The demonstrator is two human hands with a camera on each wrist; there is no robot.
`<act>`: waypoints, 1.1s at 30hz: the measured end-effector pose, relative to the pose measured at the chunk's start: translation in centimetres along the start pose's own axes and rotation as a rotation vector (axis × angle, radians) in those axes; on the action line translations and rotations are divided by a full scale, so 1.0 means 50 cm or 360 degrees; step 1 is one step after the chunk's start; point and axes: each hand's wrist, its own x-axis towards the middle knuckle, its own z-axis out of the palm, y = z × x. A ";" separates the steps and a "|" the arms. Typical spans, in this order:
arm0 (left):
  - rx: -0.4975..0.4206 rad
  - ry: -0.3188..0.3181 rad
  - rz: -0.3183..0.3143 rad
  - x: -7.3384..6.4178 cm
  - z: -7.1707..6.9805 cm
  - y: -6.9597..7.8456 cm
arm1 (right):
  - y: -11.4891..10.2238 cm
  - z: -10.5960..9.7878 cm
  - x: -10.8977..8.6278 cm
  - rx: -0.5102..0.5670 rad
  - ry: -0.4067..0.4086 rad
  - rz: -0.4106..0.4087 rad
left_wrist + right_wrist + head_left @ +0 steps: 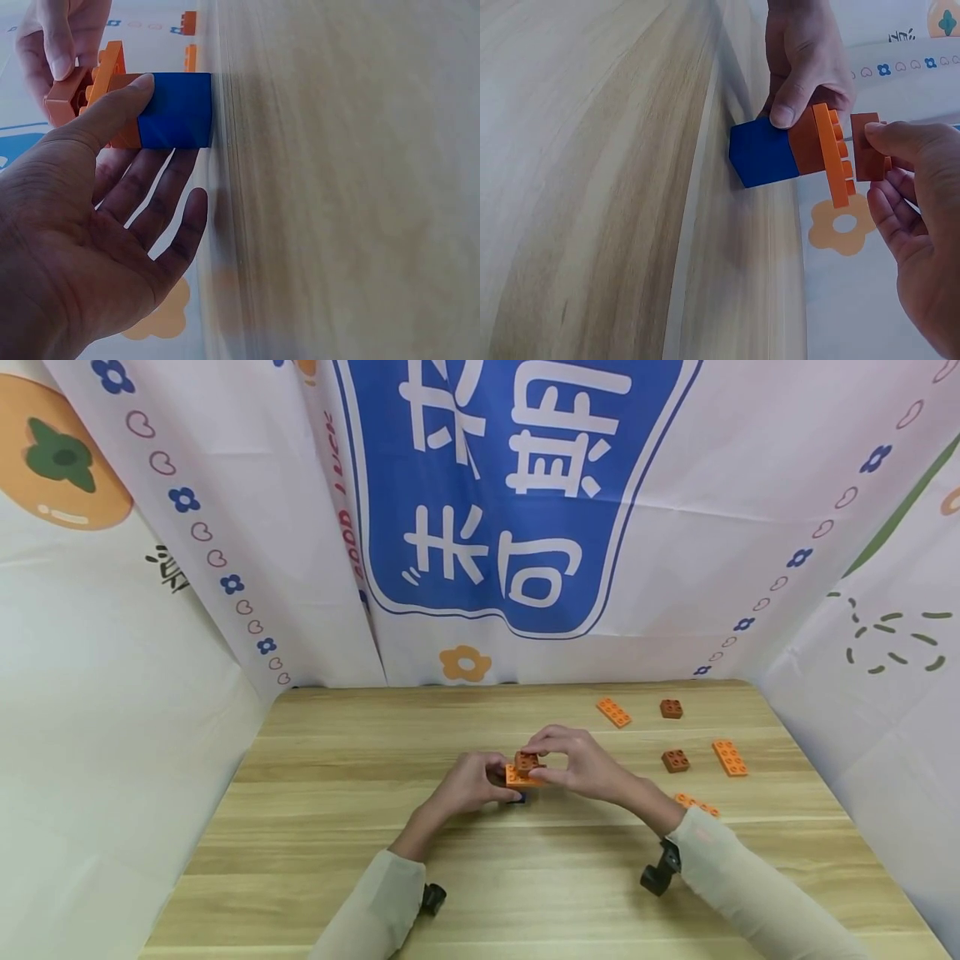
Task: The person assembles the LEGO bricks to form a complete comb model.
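A small stack stands on the wooden table: a blue block (pixel 176 112) at the bottom, a brown brick (pixel 805 142) on it, and a flat orange plate (pixel 831 159) with studs on top. My left hand (pixel 474 783) grips the stack from the side, thumb and fingers on opposite faces near the blue and brown joint. Between thumb and fingers, my right hand (pixel 583 764) pinches another brown brick (pixel 866 150). That brick is just above the orange plate's studs, with a narrow gap showing in the right wrist view.
To the right on the table (pixel 360 827) lie a far orange plate (pixel 614 712), a right-hand orange plate (pixel 730 758) and a third orange plate (pixel 697 804) partly behind the right forearm. Two loose brown bricks, a far one (pixel 671 708) and a nearer one (pixel 676 761), sit among them.
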 end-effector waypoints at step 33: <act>-0.0012 0.0011 0.0045 -0.002 -0.001 -0.002 | -0.008 0.017 0.017 0.0037 -0.0076 0.0070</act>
